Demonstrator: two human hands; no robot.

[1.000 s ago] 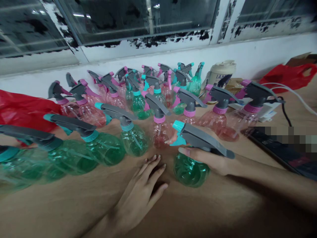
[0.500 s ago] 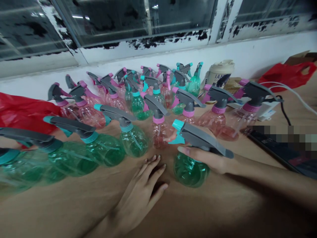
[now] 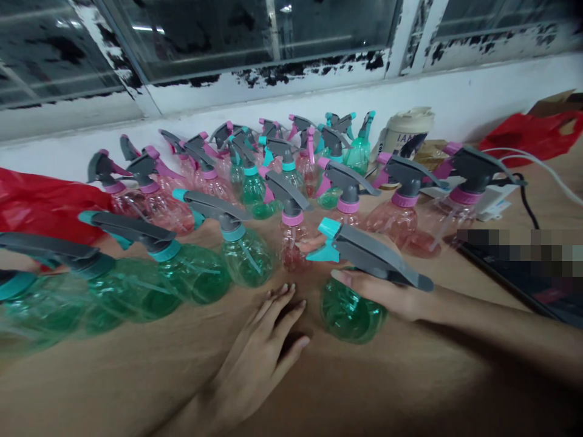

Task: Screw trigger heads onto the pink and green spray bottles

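Observation:
My right hand (image 3: 387, 291) is wrapped round the neck of a green spray bottle (image 3: 350, 312), just under its grey and turquoise trigger head. The bottle stands upright on the wooden table (image 3: 136, 388). My left hand (image 3: 262, 346) lies flat on the tabletop to the left of that bottle, fingers spread, with nothing in it. Just beyond my fingers are a green spray bottle (image 3: 246, 258) with a turquoise collar and a pink spray bottle (image 3: 294, 243) with a pink collar. More green bottles (image 3: 195, 273) form a row to the left.
Several pink and green spray bottles crowd towards the wall. A red plastic bag (image 3: 50, 206) lies at the left, another red bag (image 3: 531, 139) at the far right. A white tub (image 3: 407, 130) stands behind. At right are a dark phone-like device (image 3: 510, 276) and a white cable (image 3: 542, 161).
The view has shifted very slightly. My right hand still grips the green spray bottle, and my left hand stays flat on the table.

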